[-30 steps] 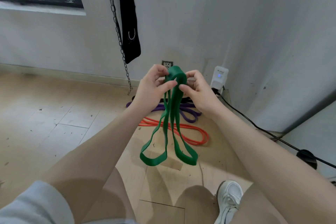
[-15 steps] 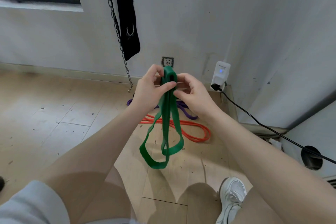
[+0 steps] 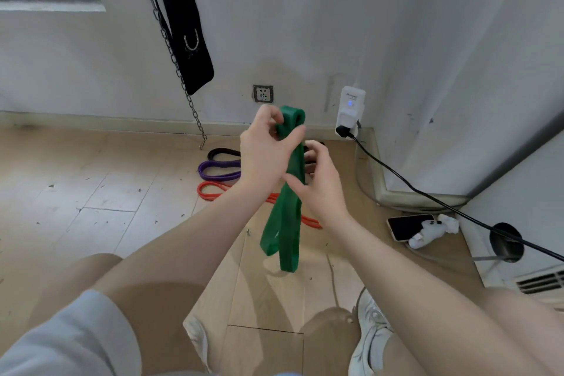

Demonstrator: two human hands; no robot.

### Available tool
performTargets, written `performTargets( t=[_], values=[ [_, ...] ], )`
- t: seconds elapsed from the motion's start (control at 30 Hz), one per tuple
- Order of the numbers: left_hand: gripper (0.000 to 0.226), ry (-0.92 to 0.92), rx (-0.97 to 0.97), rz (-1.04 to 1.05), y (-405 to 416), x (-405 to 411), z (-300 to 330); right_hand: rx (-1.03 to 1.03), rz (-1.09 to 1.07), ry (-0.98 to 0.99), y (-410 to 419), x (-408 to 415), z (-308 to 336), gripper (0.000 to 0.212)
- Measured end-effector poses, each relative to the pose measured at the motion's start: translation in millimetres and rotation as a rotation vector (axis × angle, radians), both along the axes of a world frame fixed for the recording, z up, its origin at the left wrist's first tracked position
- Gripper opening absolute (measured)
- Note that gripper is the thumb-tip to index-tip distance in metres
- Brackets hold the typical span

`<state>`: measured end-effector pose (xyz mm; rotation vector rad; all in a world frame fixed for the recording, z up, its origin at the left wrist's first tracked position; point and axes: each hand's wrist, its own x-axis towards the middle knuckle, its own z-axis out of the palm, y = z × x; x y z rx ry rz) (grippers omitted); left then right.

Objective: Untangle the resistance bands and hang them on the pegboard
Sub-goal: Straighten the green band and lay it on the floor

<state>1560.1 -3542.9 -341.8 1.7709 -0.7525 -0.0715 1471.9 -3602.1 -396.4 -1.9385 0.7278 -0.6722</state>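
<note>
Green band (image 3: 285,217) hangs folded in the air above the wooden floor (image 3: 91,192), its top loop pinched by the left hand (image 3: 265,152). Right hand (image 3: 320,186) sits just beside, thumb touching the strap, fingers loosely curled behind it. Black (image 3: 222,153), purple (image 3: 216,169) and orange (image 3: 213,189) bands lie near the wall.

White walls (image 3: 305,24) (scuffed), wood floor (image 3: 91,192).

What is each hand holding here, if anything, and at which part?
The left hand pinches the green band just under its folded top end. The right hand grips the same band lower, at mid-length. The loops below hang free.
</note>
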Motion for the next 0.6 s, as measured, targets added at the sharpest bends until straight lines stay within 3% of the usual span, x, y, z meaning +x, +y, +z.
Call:
performTargets(
  t=[0.13,0.27,0.33,0.47,0.6],
  values=[
    [0.026,0.335,-0.179,0.013,-16,-11,-4,-0.216,-0.134,0.167,-29,-29,-17,0.023],
    [0.024,0.712,-0.336,0.154,-15,12,-29,-0.455,-0.021,0.267,-55,-14,-12,0.022],
    [0.024,0.818,-0.311,0.232,-7,32,-55,-0.519,0.095,0.401,-52,4,-27,0.023],
    [0.025,1.009,-0.147,0.336,20,83,-137,-0.415,0.339,0.688,-28,63,-106,0.018],
    [0.03,1.052,-0.054,0.439,43,128,-219,-0.308,0.412,0.856,-4,123,-187,0.013]
  ],
)
